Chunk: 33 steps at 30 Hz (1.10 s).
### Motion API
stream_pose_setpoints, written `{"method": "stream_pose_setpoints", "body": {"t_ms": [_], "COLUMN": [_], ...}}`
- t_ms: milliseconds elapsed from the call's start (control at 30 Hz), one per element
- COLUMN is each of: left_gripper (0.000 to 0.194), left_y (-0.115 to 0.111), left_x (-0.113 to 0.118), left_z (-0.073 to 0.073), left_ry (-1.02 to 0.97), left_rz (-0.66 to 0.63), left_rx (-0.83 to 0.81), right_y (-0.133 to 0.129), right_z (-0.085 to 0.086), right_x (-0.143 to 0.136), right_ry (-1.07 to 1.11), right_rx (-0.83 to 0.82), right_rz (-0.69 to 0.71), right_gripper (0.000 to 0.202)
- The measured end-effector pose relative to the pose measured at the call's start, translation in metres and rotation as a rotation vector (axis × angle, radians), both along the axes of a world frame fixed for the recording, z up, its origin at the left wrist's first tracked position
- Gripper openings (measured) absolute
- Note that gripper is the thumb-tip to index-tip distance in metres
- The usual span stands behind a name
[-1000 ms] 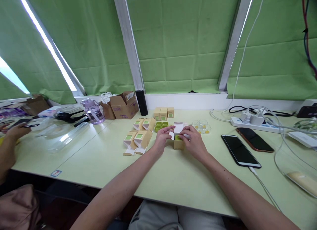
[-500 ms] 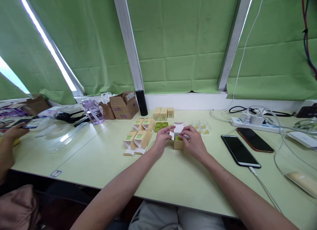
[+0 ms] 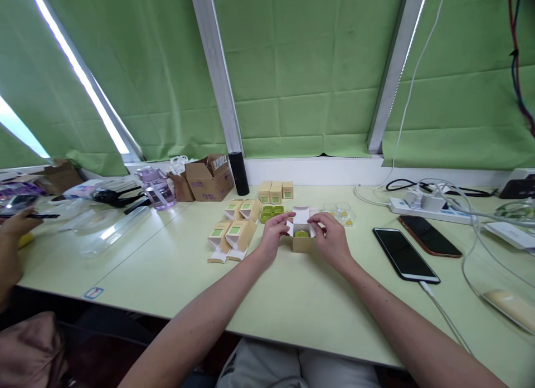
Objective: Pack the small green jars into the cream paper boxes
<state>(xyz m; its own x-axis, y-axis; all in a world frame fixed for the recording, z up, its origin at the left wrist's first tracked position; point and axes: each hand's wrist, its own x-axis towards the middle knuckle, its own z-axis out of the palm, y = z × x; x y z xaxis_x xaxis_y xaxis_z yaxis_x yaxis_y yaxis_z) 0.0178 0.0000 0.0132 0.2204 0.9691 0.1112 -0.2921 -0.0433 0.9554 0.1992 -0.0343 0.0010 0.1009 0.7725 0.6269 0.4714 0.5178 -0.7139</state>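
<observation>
A small cardboard box [image 3: 304, 245] stands upright before me, its white-lined lid and side flaps raised. Inside it sits a round green piece [image 3: 301, 233]. My left hand [image 3: 272, 235] pinches the box at its left flap, fingers closed. At the right flap, my right hand [image 3: 333, 238] has thumb and fingers closed on the box edge. Just behind and left is a green compartment tray [image 3: 272, 211]. A clear plastic tray with yellow pieces [image 3: 343, 214] lies behind my right hand. Several open boxes [image 3: 236, 232] with green squares lie to the left.
Small closed boxes [image 3: 276, 192] stand at the back, near a black cylinder [image 3: 238, 174] and a carton [image 3: 209, 179]. Two phones [image 3: 405, 255], a power strip [image 3: 430, 208] and cables lie right. A purple bottle [image 3: 156, 188] and another person's hand [image 3: 16, 226] are left.
My right hand has drawn back from inside the box to its right flap, leaving the green piece in view. The other person's hand has shifted slightly left.
</observation>
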Motion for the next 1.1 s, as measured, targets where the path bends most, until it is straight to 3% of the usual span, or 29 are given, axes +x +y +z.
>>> {"method": "stream_pose_setpoints", "body": {"t_ms": [400,767,1100], "left_gripper": [0.040,0.041,0.047], "left_y": [0.004,0.000,0.002], "left_x": [0.002,0.004,0.003], "left_z": [-0.003,-0.002,-0.005], "left_ry": [-0.006,-0.005,-0.011], "left_rz": [0.043,0.035,0.005], "left_rx": [-0.024,-0.015,-0.004], "right_y": [0.010,0.017,0.015], "right_z": [-0.012,-0.023,-0.020], "right_x": [0.008,0.011,0.010], "right_ry": [0.274,0.336,0.343], "right_rx": [-0.180,-0.193,-0.164], "right_rz": [-0.067,-0.054,-0.067], "right_gripper": [0.022,0.029,0.031]}}
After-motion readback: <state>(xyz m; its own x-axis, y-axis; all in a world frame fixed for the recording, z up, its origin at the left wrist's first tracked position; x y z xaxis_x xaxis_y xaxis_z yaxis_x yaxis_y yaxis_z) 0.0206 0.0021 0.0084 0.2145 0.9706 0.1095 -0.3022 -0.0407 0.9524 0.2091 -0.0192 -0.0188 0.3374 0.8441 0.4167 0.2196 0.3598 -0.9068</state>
